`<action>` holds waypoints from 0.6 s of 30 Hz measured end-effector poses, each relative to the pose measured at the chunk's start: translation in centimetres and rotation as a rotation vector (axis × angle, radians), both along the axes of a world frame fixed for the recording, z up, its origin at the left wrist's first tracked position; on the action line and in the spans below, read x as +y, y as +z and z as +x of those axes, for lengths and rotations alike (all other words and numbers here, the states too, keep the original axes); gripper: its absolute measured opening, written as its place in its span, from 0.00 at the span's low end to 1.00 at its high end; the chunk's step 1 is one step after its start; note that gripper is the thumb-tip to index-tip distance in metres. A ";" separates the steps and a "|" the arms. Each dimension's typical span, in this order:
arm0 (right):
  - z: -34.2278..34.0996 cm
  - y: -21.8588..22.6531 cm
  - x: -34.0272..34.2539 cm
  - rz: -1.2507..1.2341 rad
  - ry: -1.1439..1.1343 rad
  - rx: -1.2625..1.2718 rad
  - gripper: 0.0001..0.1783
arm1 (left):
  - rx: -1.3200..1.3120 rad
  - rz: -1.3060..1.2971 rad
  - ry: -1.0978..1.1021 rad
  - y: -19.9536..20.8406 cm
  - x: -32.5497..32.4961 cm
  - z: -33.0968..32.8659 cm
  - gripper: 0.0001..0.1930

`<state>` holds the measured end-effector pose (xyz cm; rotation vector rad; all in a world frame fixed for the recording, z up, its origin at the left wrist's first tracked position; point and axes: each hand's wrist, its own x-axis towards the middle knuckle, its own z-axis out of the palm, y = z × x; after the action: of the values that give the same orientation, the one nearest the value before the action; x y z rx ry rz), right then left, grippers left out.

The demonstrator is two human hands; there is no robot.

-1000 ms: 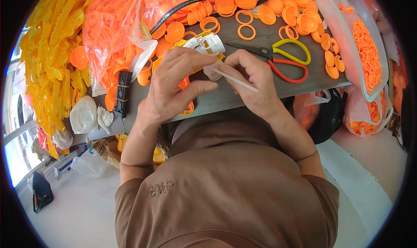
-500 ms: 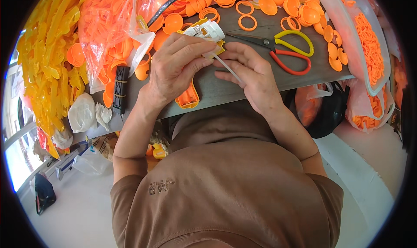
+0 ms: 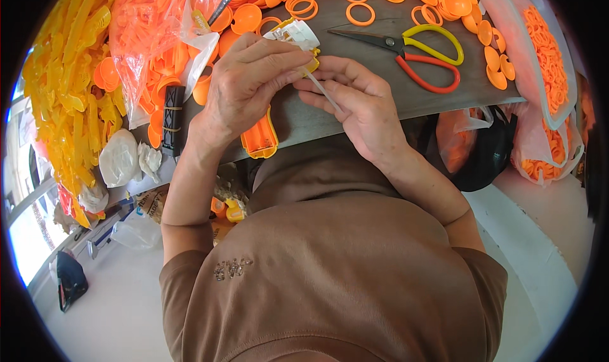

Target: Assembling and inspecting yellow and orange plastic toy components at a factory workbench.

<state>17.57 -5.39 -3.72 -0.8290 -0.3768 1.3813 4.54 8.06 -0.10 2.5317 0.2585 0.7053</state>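
My left hand is closed around a toy gun shell, whose orange and yellow grip sticks out below the palm, over the table's near edge. Beyond my left fingers shows the shell's white round-ended part. My right hand pinches a thin whitish rod, which slants up toward the shell. The rod's upper end meets the shell's yellow edge by my left fingertips; whether it goes inside is hidden. Scissors with one yellow and one red handle lie to the right of my hands, touched by neither.
Orange rings and orange domed caps lie along the far side. Yellow plastic parts are heaped at left beside a bag of orange pieces. A black banded bar lies nearer. Bags of orange rings stand at right.
The view has shifted, and the table's things sit higher in it. Both hands have come slightly left and nearer my body with the shell and rod. The grip on each looks the same.
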 end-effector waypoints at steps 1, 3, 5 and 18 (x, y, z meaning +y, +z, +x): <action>-0.1 0.1 0.0 0.013 -0.007 0.024 0.16 | 0.009 0.000 0.005 0.0 0.0 0.0 0.11; -0.3 0.0 0.0 0.023 -0.014 0.051 0.17 | 0.012 0.018 0.013 0.0 0.0 -0.1 0.11; -0.4 -0.2 -0.1 0.043 -0.019 0.043 0.18 | 0.015 0.036 0.022 0.0 0.0 -0.1 0.11; -1.1 -0.4 0.0 0.119 -0.033 0.016 0.19 | -0.002 -0.058 0.015 -0.1 0.3 0.0 0.09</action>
<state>16.50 -5.44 -4.10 -0.7230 -0.4262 1.3212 4.58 8.34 -0.25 2.4769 0.2935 0.6960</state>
